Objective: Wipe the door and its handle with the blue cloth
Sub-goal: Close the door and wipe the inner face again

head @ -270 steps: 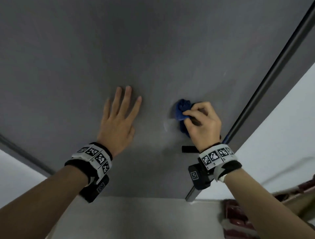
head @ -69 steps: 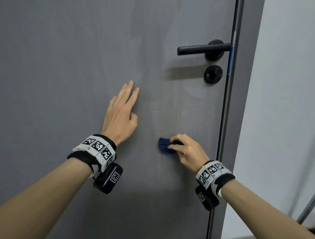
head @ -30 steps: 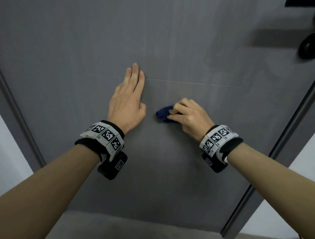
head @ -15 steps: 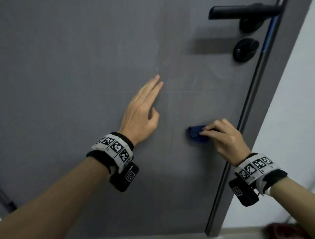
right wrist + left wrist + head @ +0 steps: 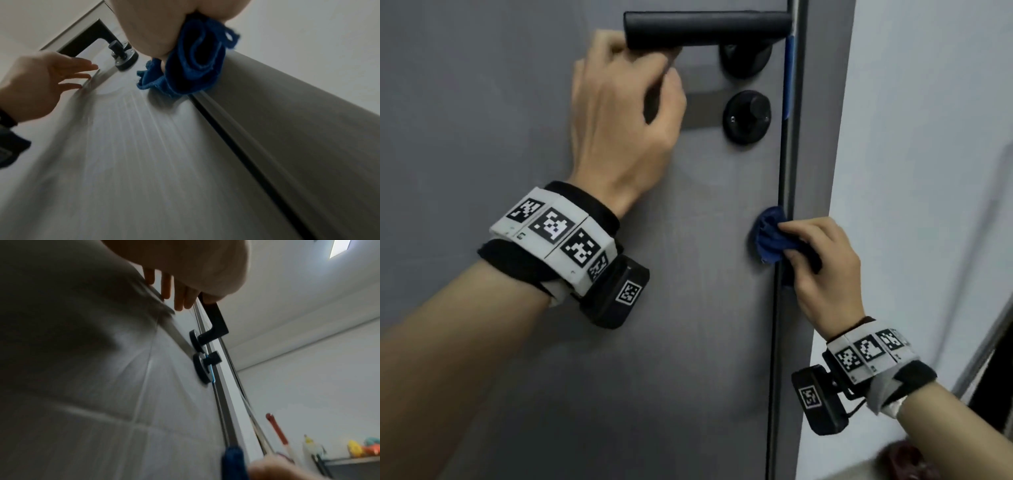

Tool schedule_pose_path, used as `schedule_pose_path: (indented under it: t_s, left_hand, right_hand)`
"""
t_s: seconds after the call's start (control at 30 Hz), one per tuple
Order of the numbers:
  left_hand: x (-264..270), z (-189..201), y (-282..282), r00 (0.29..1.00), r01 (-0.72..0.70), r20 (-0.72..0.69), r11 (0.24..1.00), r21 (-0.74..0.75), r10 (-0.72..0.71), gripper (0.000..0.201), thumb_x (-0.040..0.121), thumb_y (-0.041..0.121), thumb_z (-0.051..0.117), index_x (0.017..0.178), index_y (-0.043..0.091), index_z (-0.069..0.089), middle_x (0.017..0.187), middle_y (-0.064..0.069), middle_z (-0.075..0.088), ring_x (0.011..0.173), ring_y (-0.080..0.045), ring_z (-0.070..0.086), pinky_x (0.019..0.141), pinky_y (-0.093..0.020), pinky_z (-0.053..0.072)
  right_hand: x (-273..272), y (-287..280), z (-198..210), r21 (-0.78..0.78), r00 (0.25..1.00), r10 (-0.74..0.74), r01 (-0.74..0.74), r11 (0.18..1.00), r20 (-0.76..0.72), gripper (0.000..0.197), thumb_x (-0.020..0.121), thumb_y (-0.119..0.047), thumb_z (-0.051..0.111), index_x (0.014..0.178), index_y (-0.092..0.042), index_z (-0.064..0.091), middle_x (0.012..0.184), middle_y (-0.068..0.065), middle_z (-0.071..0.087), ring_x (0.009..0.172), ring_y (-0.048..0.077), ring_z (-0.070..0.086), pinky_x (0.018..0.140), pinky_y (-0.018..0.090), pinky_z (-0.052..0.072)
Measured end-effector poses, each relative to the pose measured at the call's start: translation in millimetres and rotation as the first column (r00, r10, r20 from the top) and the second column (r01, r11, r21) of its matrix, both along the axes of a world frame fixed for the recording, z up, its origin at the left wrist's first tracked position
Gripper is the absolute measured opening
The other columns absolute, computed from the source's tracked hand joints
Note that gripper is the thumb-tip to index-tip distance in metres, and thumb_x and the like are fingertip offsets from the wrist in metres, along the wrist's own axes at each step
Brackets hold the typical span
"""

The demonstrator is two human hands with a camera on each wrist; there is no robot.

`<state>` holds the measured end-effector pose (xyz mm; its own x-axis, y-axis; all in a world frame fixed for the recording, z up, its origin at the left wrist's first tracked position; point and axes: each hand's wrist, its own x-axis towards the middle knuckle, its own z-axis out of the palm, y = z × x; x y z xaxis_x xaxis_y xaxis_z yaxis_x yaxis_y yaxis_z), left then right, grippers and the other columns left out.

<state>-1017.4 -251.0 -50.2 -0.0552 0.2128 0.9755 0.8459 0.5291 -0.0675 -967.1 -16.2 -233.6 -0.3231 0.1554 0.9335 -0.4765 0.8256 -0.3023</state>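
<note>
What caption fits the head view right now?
Left hand reaching under the black lever door handle while right hand presses the bunched blue cloth against the grey door edge.

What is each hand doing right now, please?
Left hand: open, fingers relaxed just under the door handle, not gripping it.
Right hand: holding the bunched blue cloth.

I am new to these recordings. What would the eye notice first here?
First comes the left hand, high on the grey door, its fingers reaching behind the free end of the black lever handle. Next comes the bunched blue cloth, which the right hand presses against the door's edge, below the round black lock knob.
</note>
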Motion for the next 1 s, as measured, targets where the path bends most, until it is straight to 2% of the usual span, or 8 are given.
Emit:
schedule_pose_path:
  t_s: [0.17, 0.3, 0.4, 0.53, 0.67, 0.77, 0.87, 1.0]
  left_hand:
    - [-5, 10, 5, 0.980, 0.183, 0.051, 0.973, 0.139, -0.192, 0.042, 0.100, 0.030, 0.049, 0.076, 0.003, 0.072, 0.087, 0.040, 0.041, 0.101, -0.029, 0.059, 0.088, -0.051, 0.047]
    - [0, 12, 0, 0.967, 0.206, 0.123, 0.969, 0.138, -0.223, 0.050, 0.102, 0.036, 0.046, 0.079, 0.003, 0.076, 0.086, 0.030, 0.047, 0.092, -0.016, 0.055, 0.086, -0.031, 0.035]
    - [6, 18, -3, 0.937, 0.218, 0.234, 0.959, 0.183, -0.258, 0.073, 0.105, 0.050, 0.031, 0.070, -0.001, 0.071, 0.086, 0.012, 0.053, 0.084, -0.003, 0.050, 0.079, -0.041, 0.039]
    - [20, 33, -5, 0.859, 0.162, 0.442, 0.956, 0.246, -0.260, 0.050, 0.103, 0.048, 0.040, 0.079, 0.024, 0.076, 0.074, 0.012, 0.062, 0.076, -0.003, 0.058, 0.079, -0.037, 0.040]
    - [34, 45, -13, 0.652, 0.098, 0.702, 0.950, 0.297, -0.287, 0.065, 0.092, 0.064, 0.051, 0.059, 0.014, 0.075, 0.057, -0.003, 0.068, 0.058, -0.023, 0.065, 0.070, -0.046, 0.049]
    - [45, 55, -22, 0.450, -0.029, 0.859, 0.958, 0.286, -0.243, 0.069, 0.079, 0.076, 0.059, 0.075, 0.009, 0.075, 0.063, -0.012, 0.067, 0.059, -0.025, 0.061, 0.063, -0.050, 0.053]
    - [58, 80, -28, 0.412, -0.035, 0.900, 0.984, 0.175, -0.146, 0.040, 0.080, 0.061, 0.065, 0.103, 0.030, 0.075, 0.083, 0.012, 0.073, 0.076, -0.015, 0.067, 0.074, -0.038, 0.057]
    - [64, 123, -29, 0.486, 0.043, 0.868, 0.989, -0.141, 0.103, 0.019, 0.087, 0.029, 0.069, 0.104, 0.025, 0.075, 0.102, 0.013, 0.073, 0.096, -0.016, 0.068, 0.084, -0.035, 0.055]
  right_hand:
    - [4, -1, 5, -0.011, 0.999, -0.034, 0.034, 0.999, 0.035, 0.029, 0.085, 0.005, 0.064, 0.109, -0.008, 0.074, 0.105, 0.000, 0.065, 0.097, 0.023, 0.061, 0.089, 0.027, 0.047]
    - [15, -7, 30, -0.092, 0.992, 0.015, -0.004, 0.996, 0.122, 0.025, 0.089, 0.002, 0.062, 0.108, -0.007, 0.074, 0.105, 0.001, 0.065, 0.098, 0.025, 0.064, 0.091, 0.033, 0.050]
    - [22, -13, 69, -0.145, 0.986, 0.036, -0.012, 0.989, 0.165, 0.025, 0.090, 0.001, 0.060, 0.110, -0.007, 0.074, 0.106, 0.001, 0.064, 0.101, 0.022, 0.063, 0.093, 0.030, 0.049]
    - [35, -19, 127, -0.199, 0.973, 0.074, -0.030, 0.979, 0.219, 0.025, 0.091, 0.001, 0.061, 0.110, -0.008, 0.073, 0.106, 0.000, 0.064, 0.101, 0.021, 0.063, 0.093, 0.030, 0.049]
    - [55, -19, 170, -0.262, 0.953, 0.106, -0.029, 0.965, 0.283, 0.024, 0.090, -0.001, 0.062, 0.109, -0.012, 0.073, 0.107, -0.004, 0.063, 0.099, 0.021, 0.064, 0.088, 0.042, 0.053]
    - [72, -17, 197, -0.315, 0.934, 0.118, -0.006, 0.949, 0.336, 0.025, 0.090, -0.004, 0.062, 0.109, -0.017, 0.072, 0.106, -0.011, 0.062, 0.097, 0.023, 0.064, 0.082, 0.051, 0.054]
    - [91, -16, 221, -0.331, 0.922, 0.109, 0.022, 0.943, 0.372, 0.026, 0.090, -0.007, 0.061, 0.110, -0.020, 0.071, 0.106, -0.014, 0.061, 0.097, 0.024, 0.064, 0.080, 0.053, 0.054]
    - [108, -16, 266, -0.407, 0.892, 0.173, 0.014, 0.913, 0.418, 0.027, 0.092, -0.016, 0.059, 0.112, -0.032, 0.067, 0.108, -0.021, 0.059, 0.086, 0.030, 0.066, 0.068, 0.057, 0.057]
